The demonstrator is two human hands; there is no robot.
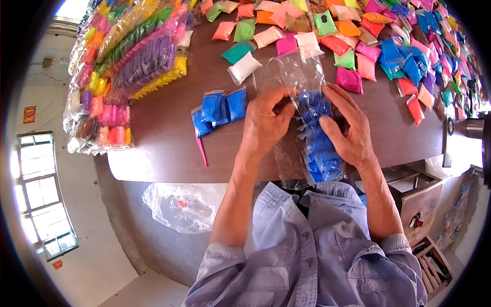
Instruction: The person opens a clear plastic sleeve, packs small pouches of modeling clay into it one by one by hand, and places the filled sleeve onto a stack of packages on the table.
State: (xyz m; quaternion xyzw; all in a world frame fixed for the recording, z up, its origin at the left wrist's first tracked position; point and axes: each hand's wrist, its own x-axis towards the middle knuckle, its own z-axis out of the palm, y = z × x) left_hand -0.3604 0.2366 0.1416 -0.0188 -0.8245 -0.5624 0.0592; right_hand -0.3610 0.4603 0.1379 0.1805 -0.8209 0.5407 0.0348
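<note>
A long clear plastic bag (284, 158) lies in front of me at the table edge, with a stack of small blue packets (322, 148) in its right part. My left hand (267, 120) is closed, its thumb and fingers pinching the bag's left side near the upper end. On the other side, my right hand (350, 128) grips the bag and its blue packets, thumb on top and fingers along the far right edge. The bag's upper end spreads loosely beyond my hands. Left of my left hand rest several more blue packets (219, 108) and a thin pink stick (201, 152).
Filled clear bags of colourful packets (143, 66) are piled at the left. Many loose coloured packets (358, 30) cover the far side and right of the brown table (158, 148). Below the table edge hangs a crumpled clear plastic bag (186, 204). A wooden drawer cabinet (419, 204) stands at right.
</note>
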